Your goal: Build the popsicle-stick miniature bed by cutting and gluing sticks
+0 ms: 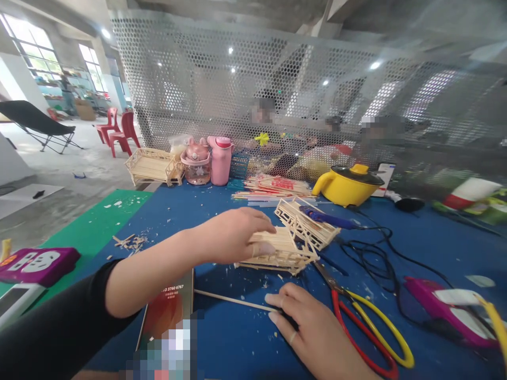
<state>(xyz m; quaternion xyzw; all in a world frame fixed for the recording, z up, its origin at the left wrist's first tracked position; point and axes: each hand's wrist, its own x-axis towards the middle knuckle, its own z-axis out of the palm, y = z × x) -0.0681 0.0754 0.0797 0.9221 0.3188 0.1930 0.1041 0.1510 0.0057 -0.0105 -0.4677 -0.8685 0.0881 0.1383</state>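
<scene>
My left hand point(241, 235) reaches across from the left, its thumb and fingers closed about the near left side of a small model built of thin wooden sticks point(293, 245). Part of that model is hidden behind the hand. Lower down, my right hand point(307, 322) pinches the right end of a single thin wooden stick point(233, 301) between thumb and fingers. The stick points left over the blue table, toward a phone point(170, 311). A second stick model point(304, 219) touches the first one's far side, with a blue glue gun point(327, 216) lying over it.
Large red and yellow-handled scissors point(368, 322) lie right of my right hand. Black cable point(368, 253) coils behind them. A yellow pot point(348, 184), loose sticks point(273, 187), pink bottles point(222, 161) and another stick model point(152, 166) line the back before a perforated metal screen point(198, 79).
</scene>
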